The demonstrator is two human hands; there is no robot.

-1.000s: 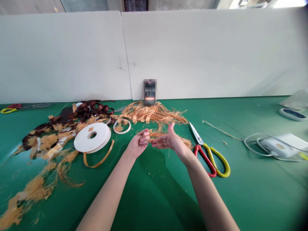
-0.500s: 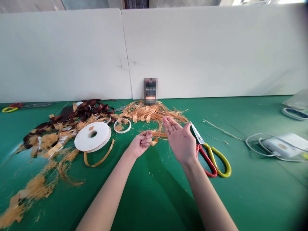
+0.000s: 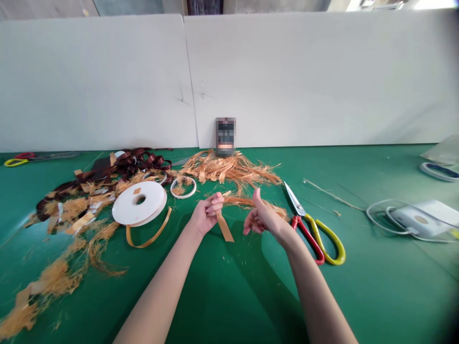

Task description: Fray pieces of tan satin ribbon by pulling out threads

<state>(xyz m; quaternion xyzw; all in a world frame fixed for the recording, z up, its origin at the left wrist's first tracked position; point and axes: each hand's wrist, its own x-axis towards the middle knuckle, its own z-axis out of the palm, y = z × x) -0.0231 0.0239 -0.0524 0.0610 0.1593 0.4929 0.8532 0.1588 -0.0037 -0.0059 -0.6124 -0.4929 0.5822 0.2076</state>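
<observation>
My left hand [image 3: 208, 213] is closed in a pinch on a short piece of tan ribbon [image 3: 225, 229], whose flat end hangs toward the table. To its right my right hand [image 3: 263, 217] is raised with the thumb up and the fingers loosely bent, apart from the ribbon and with nothing seen in it. Behind both hands lies a thin strip of frayed orange-tan fibres [image 3: 239, 202]; the right hand covers part of it. Scissors [image 3: 300, 210] with one red and one yellow handle lie beside my right hand, blades pointing away.
A white spool [image 3: 125, 205] with a loose tan ribbon tail lies on the green table [image 3: 211, 296]. Fringed pieces [image 3: 53, 277] and dark brown ribbon [image 3: 136, 160] spread leftward. More frayed ribbon [image 3: 222, 169] lies before a blurred dark device [image 3: 225, 138]. A white box [image 3: 423, 217] with cable sits right.
My right hand has turned from a flat, stretched palm to bent fingers with the thumb up, and is lower. The ribbon in my left hand now hangs down straight.
</observation>
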